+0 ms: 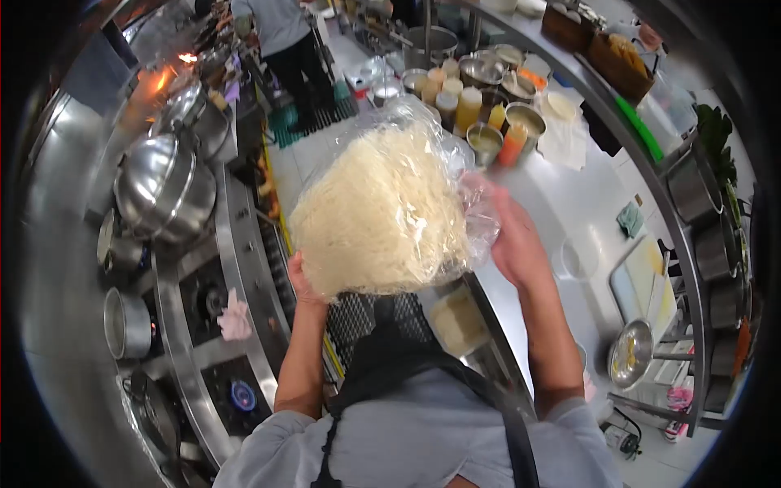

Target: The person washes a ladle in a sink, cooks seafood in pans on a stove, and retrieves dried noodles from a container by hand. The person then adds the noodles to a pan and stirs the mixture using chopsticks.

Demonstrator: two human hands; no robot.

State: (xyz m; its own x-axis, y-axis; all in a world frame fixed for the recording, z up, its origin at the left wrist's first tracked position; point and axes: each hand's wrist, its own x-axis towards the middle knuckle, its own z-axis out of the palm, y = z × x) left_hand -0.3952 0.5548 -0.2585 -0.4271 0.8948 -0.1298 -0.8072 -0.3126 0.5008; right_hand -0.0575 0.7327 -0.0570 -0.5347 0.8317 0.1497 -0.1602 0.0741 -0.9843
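A large clear plastic bag [382, 203] fills the middle of the head view. Packed in it is a pale cream food that looks stringy or crumbly; its kind is not certain. My left hand [305, 281] grips the lower left corner, most of its fingers hidden behind the bag. On the other side, my right hand [504, 228] is closed around loose plastic at the bag's edge. The bag is held up in front of my chest, tilted. Below it, a container [460, 321] with similar pale contents shows beside the counter edge.
Stove burners, one with a blue flame [242, 395], and large steel bowls [167, 187] line the left. The steel counter [545, 203] at right carries sauce bottles [468, 110], pots, a cutting board [643, 281] and a pan [630, 354]. Another person [285, 49] stands farther back, near open flames.
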